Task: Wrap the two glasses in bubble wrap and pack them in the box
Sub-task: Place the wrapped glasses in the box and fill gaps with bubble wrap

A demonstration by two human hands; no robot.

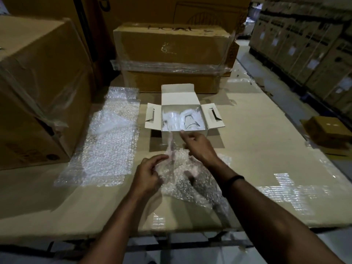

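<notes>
A large brown carton [38, 88] is noted at the far left, standing on the cardboard-covered table [257, 149]. Just right of it, a flat bubble wrap sheet [106, 141] is laid out on the table.

At near centre, the left hand [148, 174] is found with fingers curled, pinching the edge of a crumpled bubble wrap piece [188, 181] that rests on the table between the two forearms.

Beyond it, the white box [183, 88] is seen open, lid upright at the far side and side flaps spread. Two wrapped shapes are observed side by side inside: the first glass [170, 119] to the left, the second glass [192, 120] to the right.

The right hand [196, 143] is held above the crumpled piece, one fingertip reaching the box's near edge, remaining fingers bent; whether anything is grasped cannot be determined. A black wristband [235, 179] is worn on that arm.

A small brown box [327, 130] is recorded at the right table edge.
</notes>
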